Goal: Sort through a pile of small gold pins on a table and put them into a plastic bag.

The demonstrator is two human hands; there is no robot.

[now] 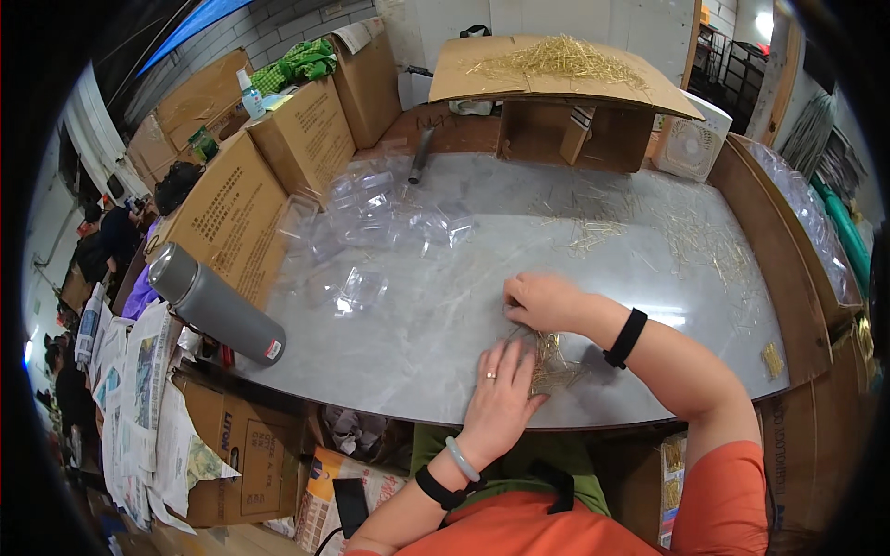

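Observation:
A small heap of thin gold-coloured metal pins (553, 369) lies on the grey tabletop close to the near edge. My left hand (501, 385) rests flat beside the heap, its fingers stretched out and its thumb against the pins. Just beyond, my right hand (545, 301) curls its fingers together low over the table at the heap's far end. Whatever it pinches is hidden by the fingers. Clear plastic boxes (366, 208) stand in a loose group at the left rear, with another clear box (357, 289) nearer to me.
Scattered pins (593, 230) cover the right rear. A cardboard sheet (454, 79) over an open carton bears a large pin pile (565, 60). A grey flask (222, 310) leans at the left edge. A dark tube (422, 156) and a white fan (691, 139) stand behind. Cartons (222, 208) line the left.

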